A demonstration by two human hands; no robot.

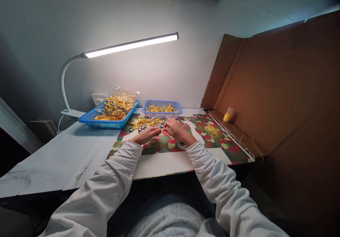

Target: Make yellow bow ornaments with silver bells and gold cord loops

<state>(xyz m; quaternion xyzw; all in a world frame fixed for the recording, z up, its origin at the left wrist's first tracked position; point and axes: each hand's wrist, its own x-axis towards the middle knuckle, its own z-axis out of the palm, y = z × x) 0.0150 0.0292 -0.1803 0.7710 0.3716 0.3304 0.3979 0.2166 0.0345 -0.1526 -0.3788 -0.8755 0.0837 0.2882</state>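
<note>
Over the patterned sheet, my left hand (148,135) is closed, its fingers and thumb pressed together and pointing right. My right hand (176,129) faces it a short way off, fingers curled in a pinch. Whatever either hand holds is too small or hidden to name. Just beyond the fingertips lies a pile of yellow ribbon-like pieces with stems (143,122), mixed with shiny silver beads or bells (158,123). Behind the pile stands a small blue basket (162,116) with more yellow pieces in it.
At the left, a larger blue basket (106,124) is heaped with yellow and silver pieces and clear plastic. A lit lamp (132,45) arches above. Yellow strands (212,130) lie at the right, near a yellow-filled tube (227,115). A cardboard wall (278,77) bounds the right side.
</note>
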